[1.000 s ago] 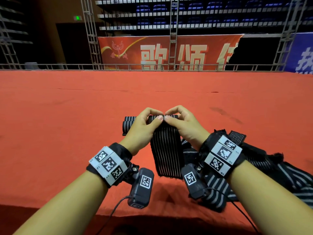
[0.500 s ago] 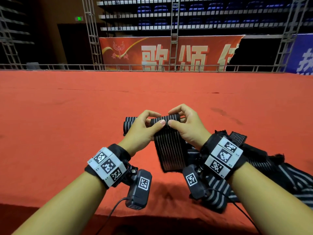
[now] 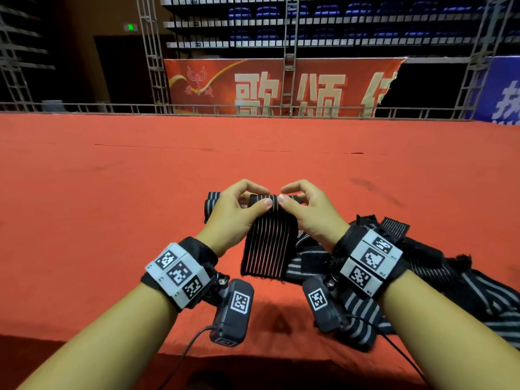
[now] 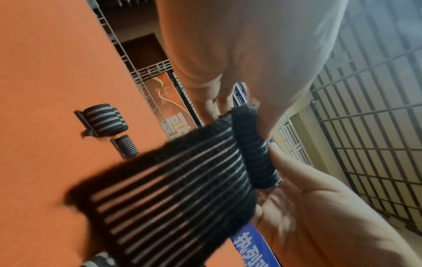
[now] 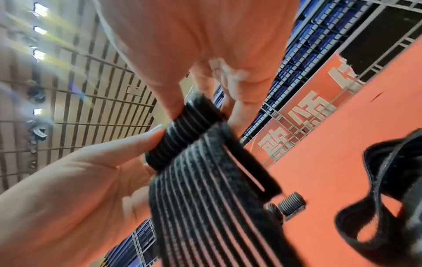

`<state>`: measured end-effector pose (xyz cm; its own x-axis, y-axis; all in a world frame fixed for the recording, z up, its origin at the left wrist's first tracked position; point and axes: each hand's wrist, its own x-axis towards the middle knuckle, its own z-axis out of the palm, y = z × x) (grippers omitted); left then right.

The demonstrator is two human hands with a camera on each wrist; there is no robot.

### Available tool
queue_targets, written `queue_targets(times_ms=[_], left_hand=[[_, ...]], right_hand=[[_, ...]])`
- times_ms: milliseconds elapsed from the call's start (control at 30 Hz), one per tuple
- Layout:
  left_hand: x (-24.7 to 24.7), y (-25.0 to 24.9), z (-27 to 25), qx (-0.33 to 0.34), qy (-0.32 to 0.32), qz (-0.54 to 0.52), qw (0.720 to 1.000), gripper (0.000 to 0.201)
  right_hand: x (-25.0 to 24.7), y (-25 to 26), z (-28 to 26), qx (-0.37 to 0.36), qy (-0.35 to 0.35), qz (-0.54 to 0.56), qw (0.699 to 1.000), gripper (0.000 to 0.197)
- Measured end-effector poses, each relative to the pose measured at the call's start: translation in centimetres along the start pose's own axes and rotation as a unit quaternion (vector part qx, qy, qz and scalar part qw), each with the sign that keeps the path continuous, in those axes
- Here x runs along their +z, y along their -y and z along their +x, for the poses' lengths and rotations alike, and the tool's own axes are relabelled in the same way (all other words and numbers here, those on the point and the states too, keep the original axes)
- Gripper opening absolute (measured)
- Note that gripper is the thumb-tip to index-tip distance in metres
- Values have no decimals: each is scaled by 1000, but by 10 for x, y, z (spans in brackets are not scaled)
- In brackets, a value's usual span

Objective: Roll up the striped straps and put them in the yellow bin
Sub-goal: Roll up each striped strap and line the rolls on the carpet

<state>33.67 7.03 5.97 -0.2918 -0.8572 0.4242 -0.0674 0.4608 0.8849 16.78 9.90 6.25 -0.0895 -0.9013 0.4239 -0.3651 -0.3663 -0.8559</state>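
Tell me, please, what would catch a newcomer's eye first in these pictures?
Front and centre, the left hand and right hand pinch the rolled top of a thin-striped strap, whose loose end hangs toward the red cloth. A heap of unrolled straps lies at the right, and finished rolls sit just beyond the left hand.

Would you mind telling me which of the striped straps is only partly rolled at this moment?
The thin-striped strap pinched between the left hand and right hand: its top is rolled, its tail hangs. The rolled straps behind lie finished.
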Motion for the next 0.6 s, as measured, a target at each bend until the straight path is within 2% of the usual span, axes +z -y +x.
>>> queue_targets(times_ms=[67, 200, 267, 367, 433, 533, 600], left_hand=[[2, 1, -1, -9, -4, 2, 1000, 9], [5, 0, -4, -75, 30, -49, 996, 15], [4, -1, -2, -54, 21, -46, 997, 11], [1, -3, -2, -21, 0, -28, 999, 8], [2, -2, -3, -32, 2, -20, 999, 10], [4, -1, -5, -83, 15, -51, 995, 12], [4, 0, -5, -60, 8, -43, 997, 10]], right_hand=[[0, 1, -1, -5, 9, -12, 1000, 6], [0, 6, -3, -43, -6, 4, 999, 8], [1, 6, -3, -22, -20, 20, 999, 9], [-1, 3, -3, 41, 9, 37, 998, 15], [-4, 4, -5, 31, 20, 17, 999, 14], [-3, 6, -5, -9, -5, 4, 1000, 13], [-1, 5, -4, 3, -15, 12, 1000, 12]])
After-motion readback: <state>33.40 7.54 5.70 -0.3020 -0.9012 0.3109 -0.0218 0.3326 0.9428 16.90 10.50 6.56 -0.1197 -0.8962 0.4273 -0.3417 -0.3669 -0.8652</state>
